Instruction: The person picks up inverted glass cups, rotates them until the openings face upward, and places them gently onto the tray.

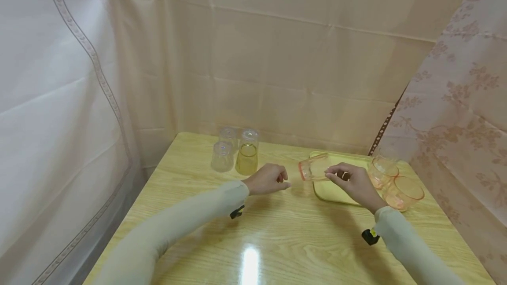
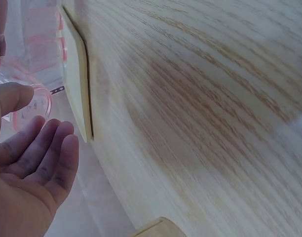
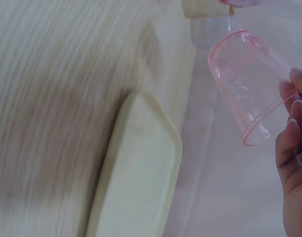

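One tapered, see-through pinkish tumbler, pinched by its rim in the right hand; opposite, the left hand, loosely curled, holding nothing. Below the right hand, a smooth yellow tray; farther right, orange-tinted cups; beyond the left hand, three clear tumblers, one amber tumbler, on wood-grained tabletop.

Closed in at the back by creased beige cloth, on the left by a pale curtain with a patterned band, on the right by flower-printed fabric. Furnished with a wood-grain table, streaked with white glare.
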Available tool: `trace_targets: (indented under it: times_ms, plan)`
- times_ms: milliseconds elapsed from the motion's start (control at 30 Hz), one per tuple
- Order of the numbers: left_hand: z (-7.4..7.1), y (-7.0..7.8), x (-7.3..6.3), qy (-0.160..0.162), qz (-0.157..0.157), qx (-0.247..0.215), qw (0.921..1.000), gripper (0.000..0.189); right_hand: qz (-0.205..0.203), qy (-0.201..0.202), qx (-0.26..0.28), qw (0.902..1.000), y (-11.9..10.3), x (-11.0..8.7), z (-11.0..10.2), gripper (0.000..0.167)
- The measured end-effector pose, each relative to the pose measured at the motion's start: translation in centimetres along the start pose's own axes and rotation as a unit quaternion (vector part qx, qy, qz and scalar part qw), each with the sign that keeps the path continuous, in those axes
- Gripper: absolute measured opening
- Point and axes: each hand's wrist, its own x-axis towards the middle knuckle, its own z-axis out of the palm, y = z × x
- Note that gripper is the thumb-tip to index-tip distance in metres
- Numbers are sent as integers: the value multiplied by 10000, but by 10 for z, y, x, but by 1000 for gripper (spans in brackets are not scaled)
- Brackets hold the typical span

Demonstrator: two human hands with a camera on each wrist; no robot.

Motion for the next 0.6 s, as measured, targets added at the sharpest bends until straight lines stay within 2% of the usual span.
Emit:
trace_targets:
  times_ms: [267,433,600]
  plan:
    - [12,0,8,-118,-10,-160,9998,17,-692,205,-595,9956,9,4,-11,8]
    - [21,2,13,-100,-24,-209,9997,15,-903,253,-893,9916,16,7,-18,11]
    - [30,5,22,-169,13,47,9998,14,-1011,267,-1241,9867,23,8,-26,12]
